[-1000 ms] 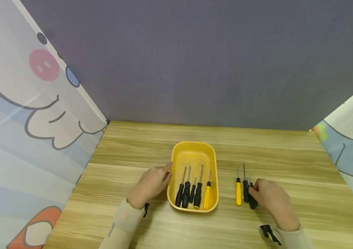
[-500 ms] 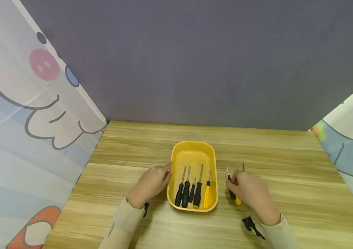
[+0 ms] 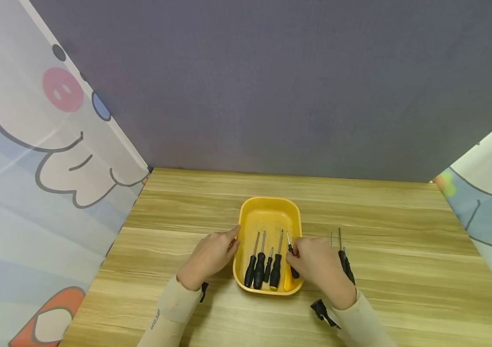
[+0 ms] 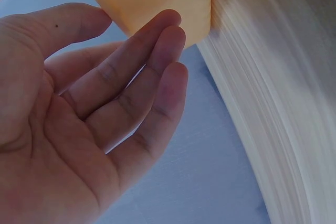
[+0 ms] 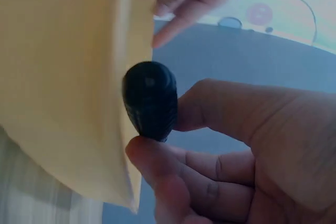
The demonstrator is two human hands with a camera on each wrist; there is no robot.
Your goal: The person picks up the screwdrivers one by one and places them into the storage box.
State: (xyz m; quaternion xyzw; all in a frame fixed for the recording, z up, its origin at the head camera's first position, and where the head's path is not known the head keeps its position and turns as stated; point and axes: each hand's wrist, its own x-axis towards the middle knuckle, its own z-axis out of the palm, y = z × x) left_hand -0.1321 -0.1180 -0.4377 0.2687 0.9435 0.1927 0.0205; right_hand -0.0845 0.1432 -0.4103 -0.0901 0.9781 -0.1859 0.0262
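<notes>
Yellow plastic forms the tray [image 3: 269,212] on the wooden table [image 3: 402,212], and everything else sits relative to it. Over the tray's right side, the right hand [image 3: 317,267] pinches a small black-handled screwdriver [image 3: 291,258] between thumb and fingers (handle end clear in the right wrist view). Against the tray's left rim rests the left hand [image 3: 209,258], fingers straight and close together. Inside the tray lie more screwdrivers [image 3: 265,265]; others [image 3: 345,262] lie right of it.
</notes>
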